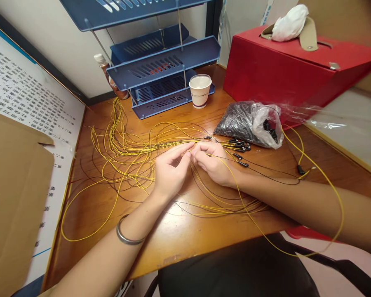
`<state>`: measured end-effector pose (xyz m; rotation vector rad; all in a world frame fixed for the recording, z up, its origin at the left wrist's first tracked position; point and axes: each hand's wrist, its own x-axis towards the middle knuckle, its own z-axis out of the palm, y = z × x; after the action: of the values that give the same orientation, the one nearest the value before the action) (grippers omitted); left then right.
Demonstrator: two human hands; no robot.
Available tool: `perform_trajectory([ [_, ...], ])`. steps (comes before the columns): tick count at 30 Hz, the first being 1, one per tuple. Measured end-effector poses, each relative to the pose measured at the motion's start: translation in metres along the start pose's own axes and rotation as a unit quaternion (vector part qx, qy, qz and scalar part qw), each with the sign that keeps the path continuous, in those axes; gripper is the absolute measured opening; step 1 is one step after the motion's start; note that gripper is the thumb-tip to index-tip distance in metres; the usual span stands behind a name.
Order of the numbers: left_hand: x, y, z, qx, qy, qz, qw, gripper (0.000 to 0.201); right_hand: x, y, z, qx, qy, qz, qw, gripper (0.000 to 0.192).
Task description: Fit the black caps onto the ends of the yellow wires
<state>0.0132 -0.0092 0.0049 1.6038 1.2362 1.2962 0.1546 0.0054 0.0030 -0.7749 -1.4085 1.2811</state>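
My left hand (172, 167) and my right hand (212, 161) meet fingertip to fingertip over the middle of the table. Thumb and fingers of each hand pinch a thin yellow wire (228, 165), which loops from the right hand down past the table's front edge and back up. What exactly sits between the fingertips is too small to make out. Under and behind the hands runs a bundle of yellow and black wires (132, 145), spread in loose loops to the left. Several small black connectors (243, 145) lie at the bundle's right end, just beyond my right wrist.
An open clear plastic bag of black parts (244, 123) lies before a red box (275, 70). A paper cup (200, 91) stands beside the blue shelf rack (163, 62), with a bottle (106, 74) behind. Cardboard (15, 198) leans at left; a black chair (235, 268) sits below the front edge.
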Motion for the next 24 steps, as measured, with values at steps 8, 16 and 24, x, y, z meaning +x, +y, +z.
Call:
perform_trajectory([
  [8,0.0003,-0.0020,0.0012,-0.006,0.015,-0.012,1.000,0.022,0.0002,0.0001,0.0002,-0.004,0.011,0.001,1.000,0.027],
  [16,0.0007,0.0002,0.0014,-0.012,0.025,-0.035,0.999,0.021,0.0000,-0.0001,0.0003,0.013,0.001,-0.013,1.000,0.030],
  [24,0.0008,0.0012,0.0011,-0.005,0.018,-0.025,0.999,0.021,-0.0005,0.0017,-0.0008,0.008,-0.015,-0.009,1.000,0.031],
])
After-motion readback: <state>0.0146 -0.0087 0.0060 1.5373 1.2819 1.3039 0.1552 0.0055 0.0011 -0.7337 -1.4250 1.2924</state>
